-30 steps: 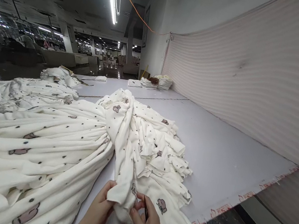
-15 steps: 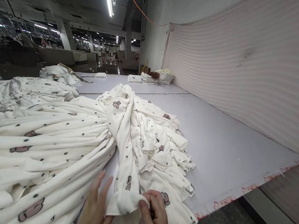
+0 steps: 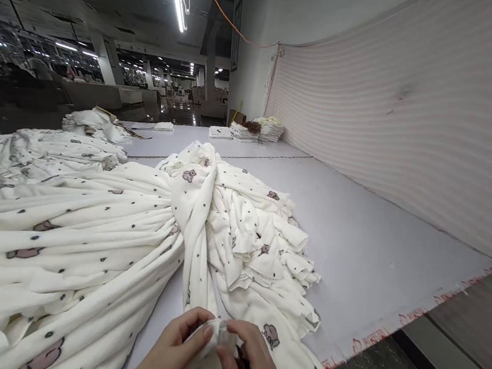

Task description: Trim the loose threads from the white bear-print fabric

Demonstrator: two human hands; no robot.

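Note:
A long bundle of white fabric (image 3: 81, 247) printed with small dark dots and brown bears lies gathered across a pale grey table (image 3: 357, 243). Its end is twisted and knotted, and loose folds (image 3: 263, 254) spill to the right. At the near edge, my left hand (image 3: 175, 345) and my right hand (image 3: 251, 362) pinch the same small tip of that fabric (image 3: 216, 333) between fingers and thumbs. A thin dark tool also sits in my right hand, mostly hidden.
A striped pinkish cloth (image 3: 418, 129) hangs as a wall along the table's right side. Folded white stacks (image 3: 258, 130) sit at the far end, and another heap of cloth (image 3: 94, 123) lies far left. The table's front edge (image 3: 415, 315) drops to dark floor.
My left hand, open and flat half a second ago, has closed on the fabric tip. Both hands have drawn the tip together near the table's edge.

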